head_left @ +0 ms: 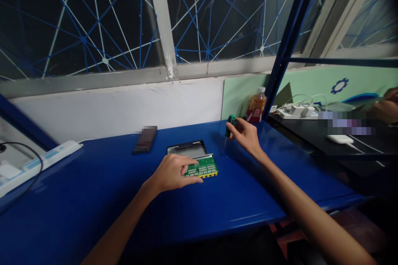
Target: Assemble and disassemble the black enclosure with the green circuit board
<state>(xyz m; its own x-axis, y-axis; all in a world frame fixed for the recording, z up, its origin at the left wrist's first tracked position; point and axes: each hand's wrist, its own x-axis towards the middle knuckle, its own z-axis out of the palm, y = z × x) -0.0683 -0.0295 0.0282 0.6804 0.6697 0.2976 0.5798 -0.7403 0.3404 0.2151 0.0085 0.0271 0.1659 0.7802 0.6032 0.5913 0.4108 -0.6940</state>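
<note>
My left hand (177, 172) grips the left side of a green circuit board (207, 166) with a yellow strip along its near edge; fingers lie over the top and the thumb is at the front. Behind the board is a black open casing (188, 148), partly hidden by the board and my hand. In my right hand (245, 134) is a screwdriver with a green and black handle (230, 126), held upright between thumb and fingers. Its thin shaft points down at the table, right of the board, near a few tiny bright specks (224, 157), too small to name.
A blue table (230, 198) lies under everything. At its left stands a white power strip (46, 163) with cables; a dark, blurred phone-like slab (145, 140) lies at the back. A bottle (257, 105) stands back right. Beyond are a black table (298, 132) and another person's hand (388, 105).
</note>
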